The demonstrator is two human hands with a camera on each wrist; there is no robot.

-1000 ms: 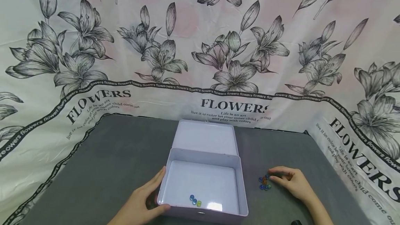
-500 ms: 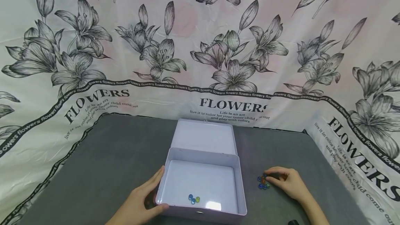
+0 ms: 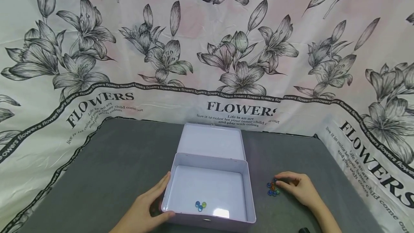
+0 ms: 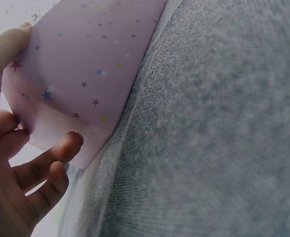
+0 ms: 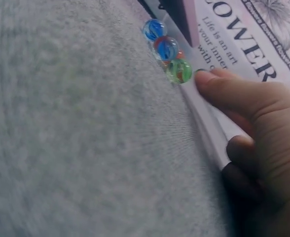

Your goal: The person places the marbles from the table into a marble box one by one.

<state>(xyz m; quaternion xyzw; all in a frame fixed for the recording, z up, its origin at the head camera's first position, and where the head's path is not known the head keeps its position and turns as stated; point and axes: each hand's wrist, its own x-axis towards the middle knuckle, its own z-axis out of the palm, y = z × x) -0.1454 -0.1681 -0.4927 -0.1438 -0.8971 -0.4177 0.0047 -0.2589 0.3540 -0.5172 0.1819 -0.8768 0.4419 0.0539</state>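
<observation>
Box, head view: the box (image 3: 210, 182) sits on the grey table (image 3: 136, 154), its lid (image 3: 211, 141) tipped back behind it and its interior wide to reach.
Marbles inside, head view: two blue marbles and a yellow-green one, the inner trio (image 3: 200, 208), lie near the front wall.
Loose marbles, head view: a tight huddle of blue, orange and green, the loose cluster (image 3: 273, 187), lies on the table to the right of the box.
Left hand, head view: the left hand (image 3: 144, 206) holds the box's front left corner, thumb at the front and fingers along the side; a light, steady hold should be enough.
Right hand, head view: the right hand (image 3: 303, 189) has thumb and forefinger bent toward each other at the cluster's edge; whether a marble is pinched between them I cannot tell.
Star-printed wall, left wrist view: the thumb lies at the edge of the pink outer wall (image 4: 86, 74); other fingers curl loosely by the corner, their pressure unclear. Pushing inward would likely slide the box.
Green marble, right wrist view: the green marble (image 5: 179, 71) sits just beside the thumb tip, with blue ones farther along and orange partly hidden.
Pinch, right wrist view: taking an outer marble seems the step in hand; low fingertips, closing evenly from both sides and lifting straight up, should avoid scattering the rest.
</observation>
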